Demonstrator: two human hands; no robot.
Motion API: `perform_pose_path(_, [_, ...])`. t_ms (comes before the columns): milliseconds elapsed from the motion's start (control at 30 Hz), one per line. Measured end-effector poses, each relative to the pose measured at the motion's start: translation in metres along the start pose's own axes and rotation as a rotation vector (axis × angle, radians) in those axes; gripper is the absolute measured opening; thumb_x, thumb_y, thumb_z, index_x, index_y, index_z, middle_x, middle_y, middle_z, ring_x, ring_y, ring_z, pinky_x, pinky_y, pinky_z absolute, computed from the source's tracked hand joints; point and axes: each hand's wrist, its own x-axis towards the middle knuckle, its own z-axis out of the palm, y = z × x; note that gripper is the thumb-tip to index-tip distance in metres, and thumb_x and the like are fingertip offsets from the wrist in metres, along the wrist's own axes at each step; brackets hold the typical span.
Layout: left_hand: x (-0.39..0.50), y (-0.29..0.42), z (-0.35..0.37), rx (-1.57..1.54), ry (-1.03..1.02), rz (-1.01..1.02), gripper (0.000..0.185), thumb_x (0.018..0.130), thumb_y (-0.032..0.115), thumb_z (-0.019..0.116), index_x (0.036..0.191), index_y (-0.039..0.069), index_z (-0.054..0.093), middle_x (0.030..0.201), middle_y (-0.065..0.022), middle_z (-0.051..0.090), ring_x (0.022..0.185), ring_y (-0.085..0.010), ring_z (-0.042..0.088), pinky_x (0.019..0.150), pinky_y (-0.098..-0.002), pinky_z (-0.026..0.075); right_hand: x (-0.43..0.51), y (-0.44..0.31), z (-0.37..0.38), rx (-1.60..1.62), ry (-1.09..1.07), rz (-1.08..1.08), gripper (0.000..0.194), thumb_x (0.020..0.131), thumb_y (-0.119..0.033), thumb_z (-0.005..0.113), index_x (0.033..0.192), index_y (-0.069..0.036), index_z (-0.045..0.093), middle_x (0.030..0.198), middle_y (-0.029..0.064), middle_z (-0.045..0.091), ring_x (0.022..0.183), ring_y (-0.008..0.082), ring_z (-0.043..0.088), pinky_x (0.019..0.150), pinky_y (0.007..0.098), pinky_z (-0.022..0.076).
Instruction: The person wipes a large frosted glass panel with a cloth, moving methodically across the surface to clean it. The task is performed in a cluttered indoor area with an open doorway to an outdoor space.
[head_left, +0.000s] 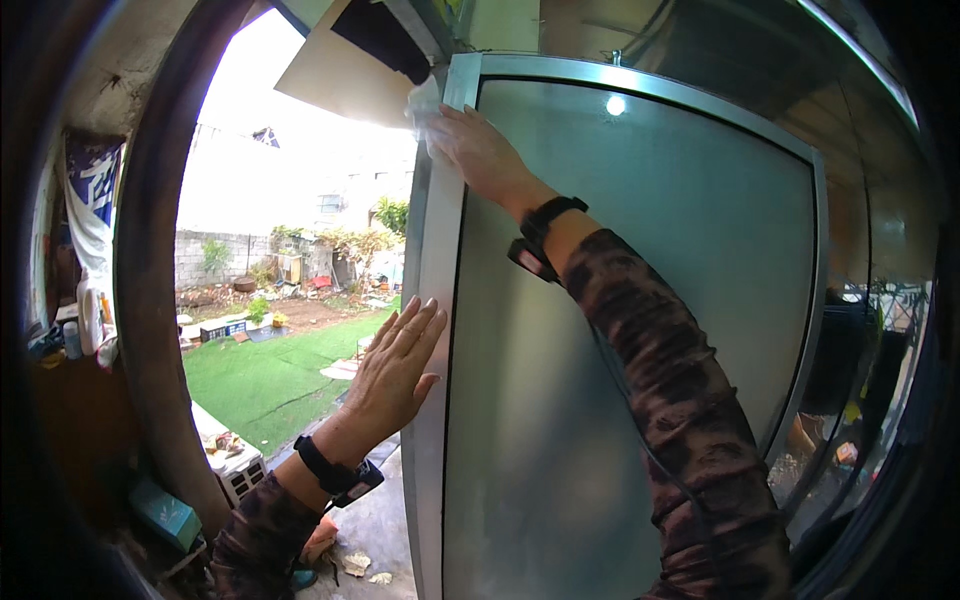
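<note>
A metal-framed door or window panel (622, 300) with frosted glass stands in front of me. My right hand (484, 154) is raised to the upper left corner of its frame, with a pale, thin cloth or tissue (426, 109) under the fingers against the metal edge. Lower down, my left hand (394, 371) lies beside the frame's left upright (437, 262), palm towards it, fingers extended and holding nothing. Whether its palm touches the metal is not plain. Both wrists bear black straps with small devices.
Through the opening at left lie green artificial turf (277, 390), a block wall (225, 259) and plants. A dark door post (150, 262) bounds the opening. A teal tissue box (165, 514) and a white crate-like object (236, 469) are at lower left.
</note>
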Motion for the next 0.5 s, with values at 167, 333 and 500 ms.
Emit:
perform_pose_path(167, [0.022,-0.003,0.003,0.045,-0.049,-0.023,0.094,0.082,0.004,0.079,0.163,0.004,0.03,0.165,-0.0207,0.038,0.154,-0.0387,0.032,0.127,-0.0472,0.029,0.04,0.054,-0.007,-0.31,0.067,0.171,0.033,0.105,-0.02,0.051,0.126,-0.002,0.069,0.138,0.0126,0.065,0.141,0.0321,0.051,0.122,0.0472,0.0356])
perform_pose_path(333, [0.026,-0.005,0.013,-0.056,-0.129,-0.131,0.095,0.084,0.004,0.078,0.163,0.004,0.027,0.16,-0.025,0.043,0.148,-0.042,0.042,0.122,-0.0476,0.037,0.012,0.102,-0.052,-0.382,0.124,0.114,0.026,0.099,-0.015,0.055,0.116,-0.003,0.071,0.128,0.0131,0.068,0.132,0.0321,0.058,0.114,0.0461,0.0433])
perform_pose_path(500, [0.025,-0.001,0.018,-0.014,-0.092,-0.13,0.092,0.087,0.007,0.077,0.164,0.003,0.026,0.156,-0.0274,0.048,0.143,-0.0436,0.047,0.118,-0.0472,0.041,-0.061,0.138,-0.128,-0.463,0.135,0.156,0.031,0.09,0.0,0.061,0.121,-0.003,0.067,0.134,0.0149,0.066,0.129,0.0336,0.059,0.111,0.043,0.0463])
